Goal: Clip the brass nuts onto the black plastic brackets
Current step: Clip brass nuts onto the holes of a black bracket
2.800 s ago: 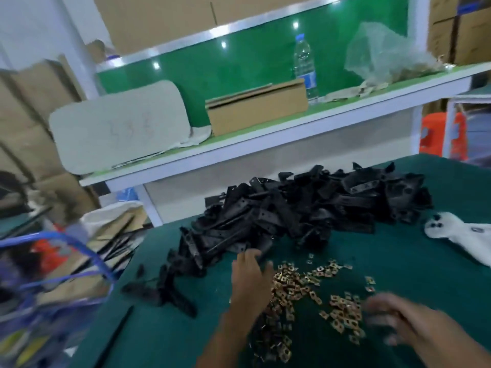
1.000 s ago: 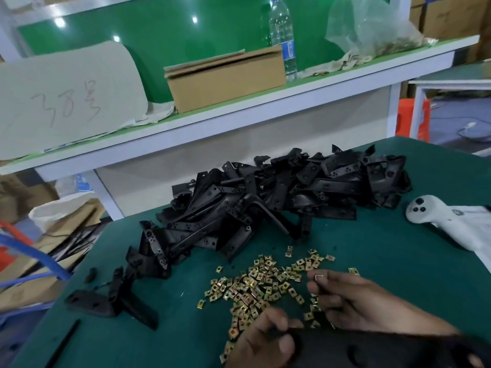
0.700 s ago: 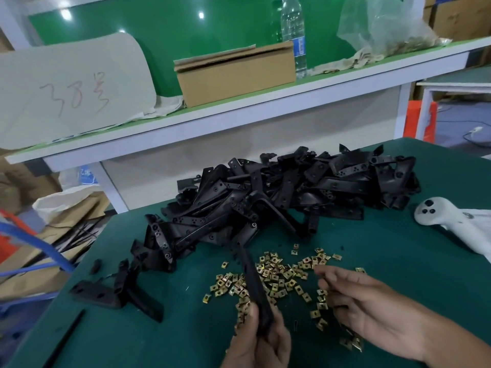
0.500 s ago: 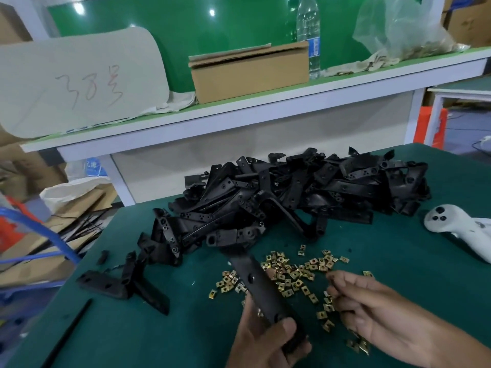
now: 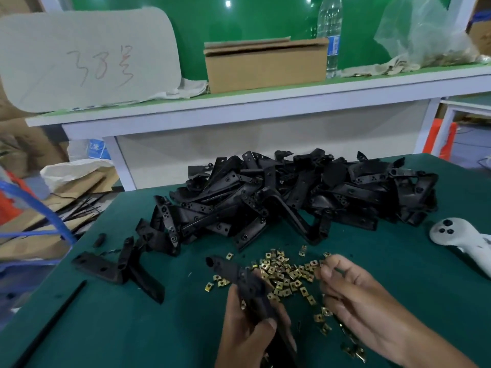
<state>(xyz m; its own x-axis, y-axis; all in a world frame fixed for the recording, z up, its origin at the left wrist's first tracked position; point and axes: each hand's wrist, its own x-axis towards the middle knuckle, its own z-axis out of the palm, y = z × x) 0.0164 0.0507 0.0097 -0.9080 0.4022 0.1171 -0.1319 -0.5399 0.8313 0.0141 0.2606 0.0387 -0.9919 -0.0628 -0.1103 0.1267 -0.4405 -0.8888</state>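
A big heap of black plastic brackets lies across the far half of the green table. In front of it, loose brass nuts are scattered between my hands. My left hand grips one black bracket by its lower end, and the bracket's free end points up and to the left over the nuts. My right hand hovers at the right edge of the nut scatter, thumb and forefinger pinched on a small brass nut. More nuts lie under and behind that hand.
A few separate brackets and a thin black strip lie near the table's left edge. A white handheld controller rests at the right. Behind the table, a white shelf carries a cardboard box, a water bottle and a plastic bag.
My left hand took a bracket from the heap and brought it near, tilting its free end left. My right hand stayed at the nuts, pinching one. The view shifted right and down.
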